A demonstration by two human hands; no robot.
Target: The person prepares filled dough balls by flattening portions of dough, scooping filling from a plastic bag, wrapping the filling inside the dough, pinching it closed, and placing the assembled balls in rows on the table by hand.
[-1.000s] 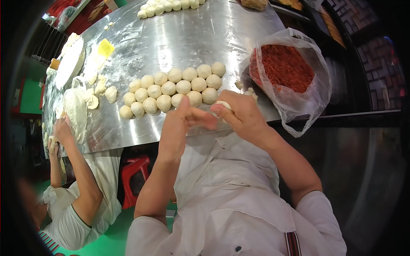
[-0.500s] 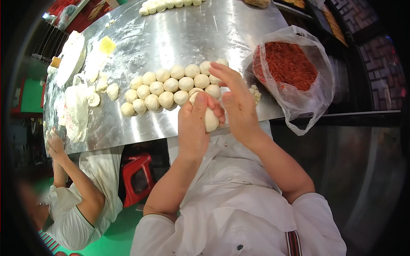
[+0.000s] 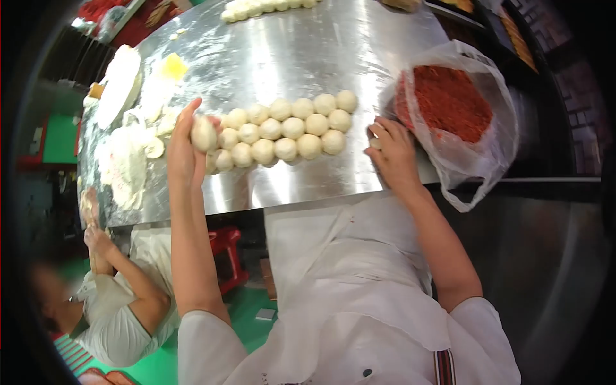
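Note:
My left hand [image 3: 186,151] holds a round, pale dough ball [image 3: 204,133] at the left end of the rows. Several more smooth dough balls [image 3: 293,128] lie in three close rows on the steel table. Over on the right, my right hand [image 3: 394,154] rests low at the table with its fingers curled down on small bits of dough [image 3: 376,142], mostly hidden under them. Just beyond that hand stands an open clear plastic bag [image 3: 497,144] with a red, crumbly filling [image 3: 452,102] inside.
The steel table [image 3: 250,70] has flour smears at left. A plastic bag with dough [image 3: 125,163], a yellow piece [image 3: 174,67] and a white oval tray [image 3: 120,86] lie there. More dough pieces [image 3: 266,8] line the far edge. A co-worker's hands [image 3: 96,237] are at the left, near a red stool [image 3: 228,256].
My hands were together around a dough ball above the front row. The left has carried the ball to the rows' left end; the right has moved right, down onto the small dough bits.

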